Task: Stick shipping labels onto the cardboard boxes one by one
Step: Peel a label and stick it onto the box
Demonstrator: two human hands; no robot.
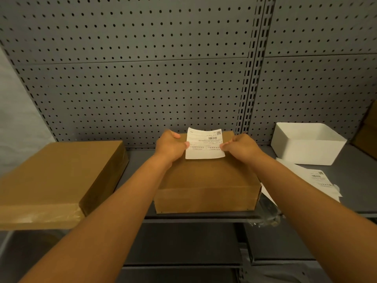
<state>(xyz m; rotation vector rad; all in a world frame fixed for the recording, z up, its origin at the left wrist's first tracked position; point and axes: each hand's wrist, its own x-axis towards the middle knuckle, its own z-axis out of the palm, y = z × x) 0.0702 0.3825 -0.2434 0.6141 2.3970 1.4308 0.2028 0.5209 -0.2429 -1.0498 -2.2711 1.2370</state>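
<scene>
A brown cardboard box (pixel 206 180) lies flat on the grey shelf in front of me. A white shipping label (pixel 205 145) with a barcode and small print is held over the box's far half. My left hand (pixel 170 146) pinches the label's left edge and my right hand (pixel 242 148) pinches its right edge. Whether the label touches the box top I cannot tell. A second, larger cardboard box (pixel 59 180) sits to the left, with its near end past the shelf edge.
A white open bin (pixel 308 144) stands at the back right of the grey shelf (pixel 346 172). Loose label sheets (pixel 318 180) lie in front of it, right of the middle box. A grey pegboard wall (pixel 142 78) closes the back. Lower shelves show below.
</scene>
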